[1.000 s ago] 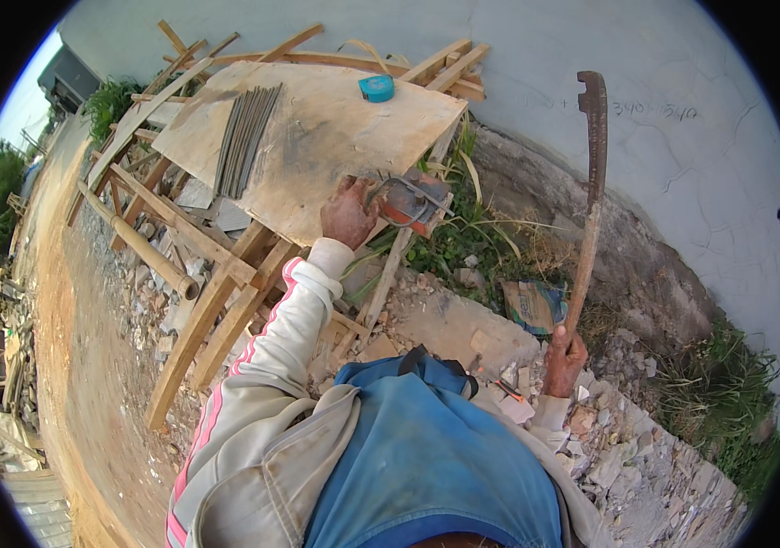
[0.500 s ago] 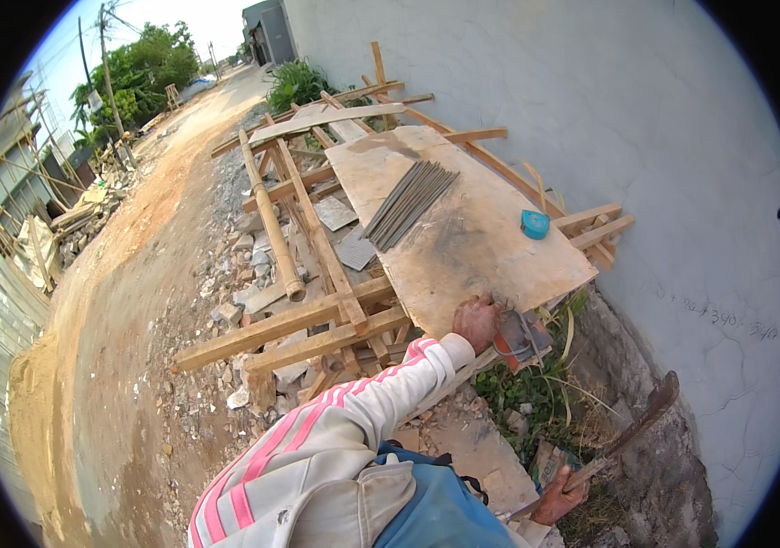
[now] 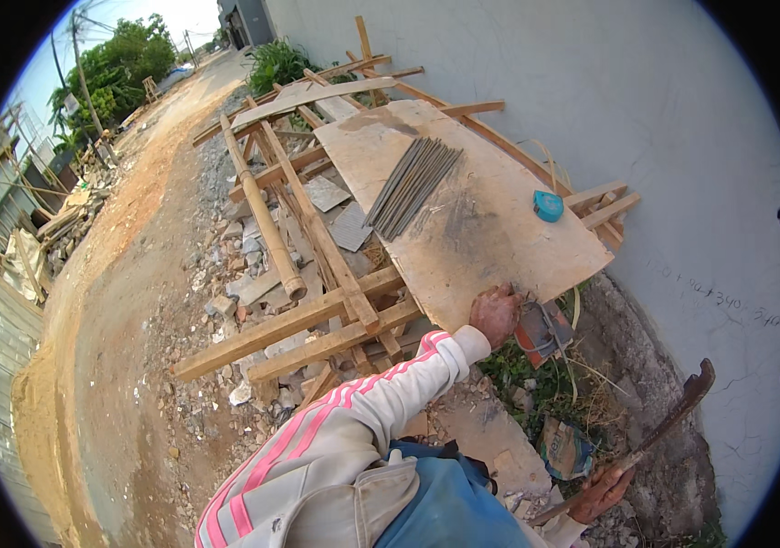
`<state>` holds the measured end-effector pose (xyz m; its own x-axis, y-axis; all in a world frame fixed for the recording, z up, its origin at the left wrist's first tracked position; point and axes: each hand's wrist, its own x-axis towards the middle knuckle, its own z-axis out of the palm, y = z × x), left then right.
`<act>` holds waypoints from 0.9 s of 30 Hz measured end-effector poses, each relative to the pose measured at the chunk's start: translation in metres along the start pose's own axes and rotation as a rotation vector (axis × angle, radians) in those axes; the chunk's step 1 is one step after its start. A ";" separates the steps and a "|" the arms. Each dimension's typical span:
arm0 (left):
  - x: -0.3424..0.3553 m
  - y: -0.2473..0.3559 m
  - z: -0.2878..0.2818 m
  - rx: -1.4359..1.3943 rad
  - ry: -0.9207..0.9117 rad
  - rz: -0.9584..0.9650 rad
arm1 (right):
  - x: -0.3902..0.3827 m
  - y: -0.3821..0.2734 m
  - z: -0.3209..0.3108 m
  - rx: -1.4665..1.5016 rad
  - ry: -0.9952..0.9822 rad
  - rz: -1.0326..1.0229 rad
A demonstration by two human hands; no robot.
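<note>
My left hand (image 3: 497, 315) is curled at the near edge of a worn plywood board (image 3: 518, 247); what its fingers grip, if anything, is hidden. Just right of it, at the board's end, sits a small orange-and-grey metal fixture (image 3: 541, 333). At the lower right, my right hand (image 3: 602, 493) is closed round a long rusty bar with a hooked end (image 3: 664, 425), which slants up toward the wall. A bundle of thin steel rods (image 3: 413, 187) lies on the board's left side. On its right side is a teal tape measure (image 3: 548, 205).
Wooden beams (image 3: 289, 352) and a bamboo pole (image 3: 262, 215) stick out left of the board over broken rubble (image 3: 234, 274). A grey plastered wall (image 3: 646, 119) runs along the right. Weeds and a torn packet (image 3: 563, 449) lie below the fixture. A dirt road (image 3: 125, 301) stretches left.
My right hand has moved right and slightly up with the hooked bar, away from my body. My left hand stays by the fixture, while the whole view has shifted a little.
</note>
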<state>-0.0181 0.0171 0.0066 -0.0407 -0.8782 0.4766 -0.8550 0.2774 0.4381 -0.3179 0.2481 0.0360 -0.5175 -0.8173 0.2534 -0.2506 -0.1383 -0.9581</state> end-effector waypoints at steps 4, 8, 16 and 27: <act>-0.001 -0.003 0.004 -0.019 0.002 0.006 | -0.002 -0.006 -0.002 0.120 -0.156 0.045; -0.001 -0.004 0.003 -0.018 0.014 0.041 | -0.001 -0.003 -0.002 0.016 -0.201 0.215; 0.001 0.013 0.004 0.108 0.015 -0.110 | 0.070 0.022 -0.012 -0.361 -0.669 0.142; -0.012 0.031 0.019 0.164 0.148 -0.270 | 0.199 0.046 0.000 -0.703 -1.032 -0.084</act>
<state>-0.0536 0.0290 0.0003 0.2630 -0.8421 0.4708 -0.8969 -0.0335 0.4410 -0.4329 0.0792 0.0422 0.3236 -0.9210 -0.2170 -0.7984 -0.1427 -0.5849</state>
